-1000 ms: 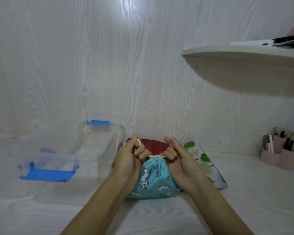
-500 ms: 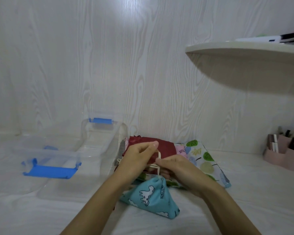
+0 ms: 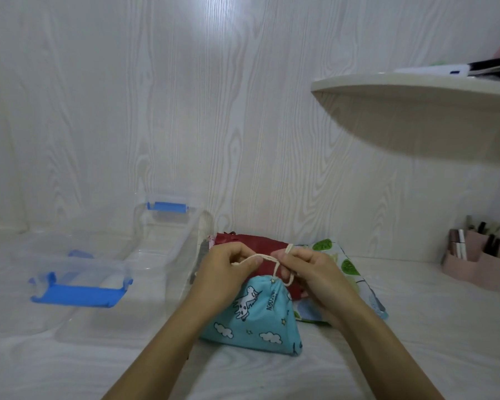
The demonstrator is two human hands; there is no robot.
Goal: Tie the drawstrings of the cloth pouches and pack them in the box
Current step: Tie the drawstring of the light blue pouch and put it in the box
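On the worktop, left: lid (image 3: pixel 78 287), then clear box (image 3: pixel 168 249), open. Left hand (image 3: pixel 225 272) grip pinches cream drawstring (image 3: pixel 260 256); blue unicorn pouch (image 3: pixel 257 319) beneath, sitting upright where half a second back it tipped over. Right hand (image 3: pixel 309 272) grip pinches the cord too. Hands now spread, cord stretched between.

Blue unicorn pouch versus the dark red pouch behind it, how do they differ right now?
The blue unicorn pouch carries a cloud and unicorn print; the dark red pouch looks plain. The blue one sits nearest, mouth gathered, left hand and right hand pinching its drawstring; the red one lies behind, partly hidden by them. Both are cloth, outside the clear box.
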